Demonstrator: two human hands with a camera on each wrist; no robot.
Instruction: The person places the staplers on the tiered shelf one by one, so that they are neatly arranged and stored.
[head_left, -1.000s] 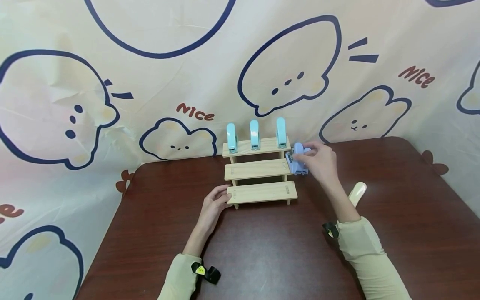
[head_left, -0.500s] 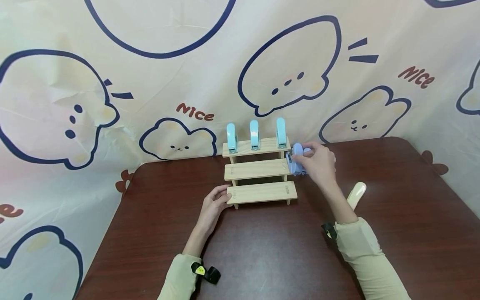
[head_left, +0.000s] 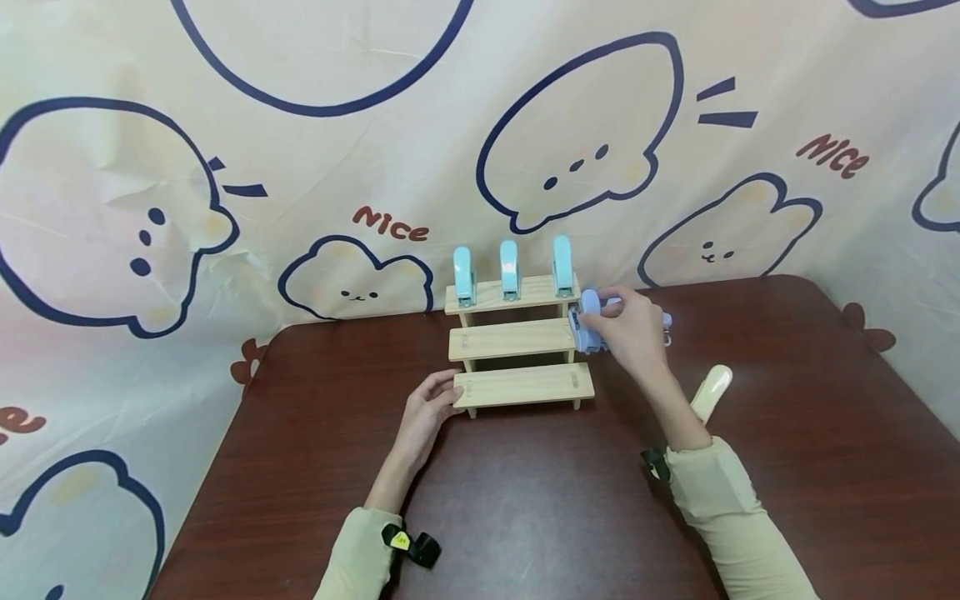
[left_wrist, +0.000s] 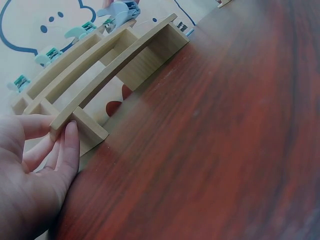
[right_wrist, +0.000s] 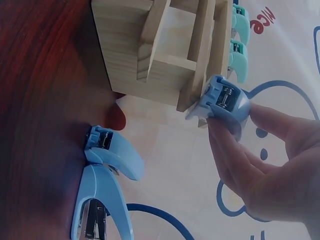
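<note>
A three-step wooden rack (head_left: 517, 385) stands on the table. My left hand (head_left: 424, 410) grips the left end of its lowest board, fingers under the board in the left wrist view. At the right end of the middle board (head_left: 513, 339), my right hand (head_left: 633, 329) pinches a small blue stapler (right_wrist: 227, 102) between thumb and fingers. The stapler overlaps that board's end, and a metal spring shows in it. Turquoise staplers (head_left: 510, 271) stand in a row on the top board.
Two more blue staplers (right_wrist: 117, 152) lie on the table beyond my right hand, mostly hidden in the head view. A cream rounded object (head_left: 712, 390) lies beside my right wrist, partly covered by it. A patterned cloth (head_left: 337, 167) hangs behind the table (head_left: 525, 517).
My right hand has shifted slightly left with the blue stapler, further onto the middle board's end. A blue piece now shows right of that hand. The left hand has stayed still.
</note>
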